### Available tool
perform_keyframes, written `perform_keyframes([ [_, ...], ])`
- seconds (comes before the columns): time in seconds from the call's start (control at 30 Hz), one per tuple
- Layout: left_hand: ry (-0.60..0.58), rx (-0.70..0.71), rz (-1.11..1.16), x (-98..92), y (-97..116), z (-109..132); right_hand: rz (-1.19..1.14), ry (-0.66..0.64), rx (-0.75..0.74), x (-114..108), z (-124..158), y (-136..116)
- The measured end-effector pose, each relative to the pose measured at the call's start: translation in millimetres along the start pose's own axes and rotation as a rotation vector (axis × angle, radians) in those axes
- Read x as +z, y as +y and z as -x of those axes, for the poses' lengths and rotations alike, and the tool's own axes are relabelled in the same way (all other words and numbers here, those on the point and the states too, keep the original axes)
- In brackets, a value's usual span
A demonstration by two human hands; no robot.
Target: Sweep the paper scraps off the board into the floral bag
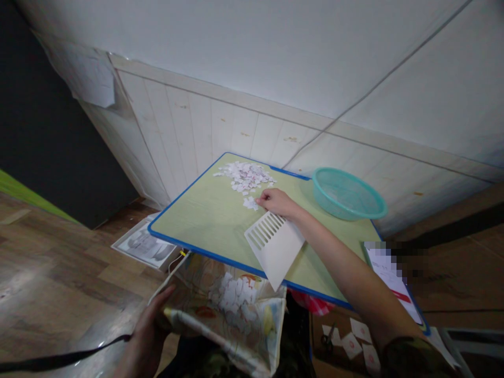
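My right hand reaches over the table, thumb and fingers pinched on a few white paper scraps. Beyond it lies a loose heap of torn paper scraps. Below the right wrist is a pale sheet with a row of slots, overhanging the table's near edge; I cannot tell whether the hand also touches it. My left hand is closed round the rim of a patterned cloth bag, holding it spread below the table edge. More white scraps rest inside the bag.
A turquoise plastic basin stands at the back right of the blue-edged table. Printed papers lie at its right end. Beneath are scissors and paper cards. A white box sits on the floor at left.
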State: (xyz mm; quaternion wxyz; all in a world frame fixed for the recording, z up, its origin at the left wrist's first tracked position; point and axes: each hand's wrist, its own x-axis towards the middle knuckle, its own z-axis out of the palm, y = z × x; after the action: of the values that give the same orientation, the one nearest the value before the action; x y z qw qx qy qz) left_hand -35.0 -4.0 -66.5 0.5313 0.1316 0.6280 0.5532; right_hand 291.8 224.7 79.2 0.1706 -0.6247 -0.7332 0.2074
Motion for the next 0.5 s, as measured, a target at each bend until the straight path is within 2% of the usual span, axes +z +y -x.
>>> perform_keyframes([
  [0.17,0.027,-0.024,0.000,0.8,1.6,1.1,-0.009,-0.026,-0.018,-1.8,-6.1,-4.8],
  [0.33,0.047,0.022,-0.004,-2.1,-2.2,-2.5,0.003,-0.027,-0.024,1.4,-13.6,-5.1],
  [0.5,0.044,-0.005,0.005,-2.4,-3.6,-3.2,0.029,-0.048,-0.070,2.7,-8.9,-10.4],
])
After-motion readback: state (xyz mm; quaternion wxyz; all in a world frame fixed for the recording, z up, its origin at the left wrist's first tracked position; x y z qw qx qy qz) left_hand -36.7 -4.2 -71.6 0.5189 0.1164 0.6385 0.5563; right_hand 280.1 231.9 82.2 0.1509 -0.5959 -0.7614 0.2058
